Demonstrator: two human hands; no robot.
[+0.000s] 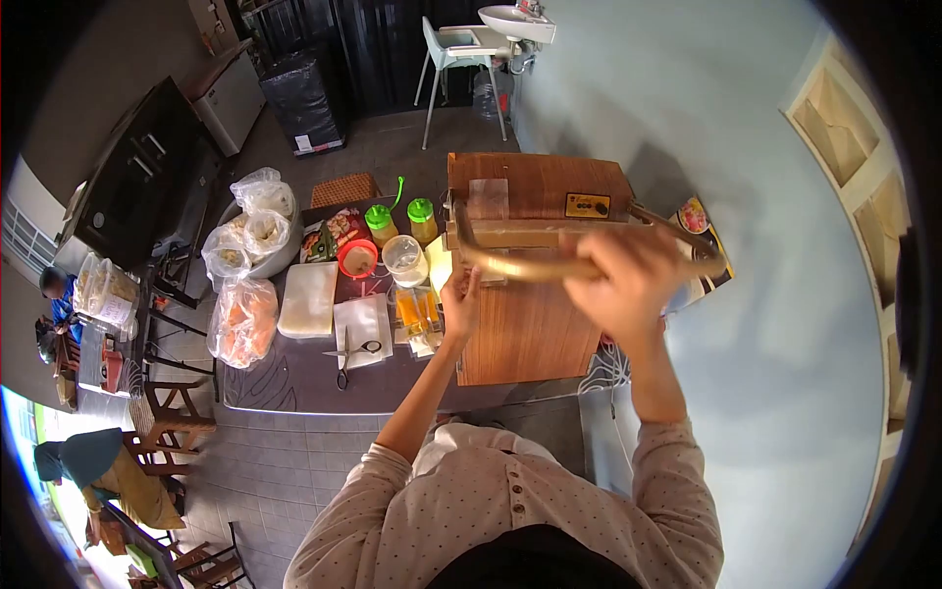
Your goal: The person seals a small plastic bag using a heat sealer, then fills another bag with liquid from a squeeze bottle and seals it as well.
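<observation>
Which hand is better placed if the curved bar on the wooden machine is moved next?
Likely the right hand: it grips the curved bar. The left hand is by the wooden machine's left edge.

Pale blue wall (pixel 751 373), grey tiled floor (pixel 270 461)

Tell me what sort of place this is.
Probably a small eatery or food stall: two translucent plastic squeeze bottles with bright green caps stand on the dark rectangular table, and a pale plastic high chair with a tray stands beyond, near a white wall-mounted sink.
</observation>
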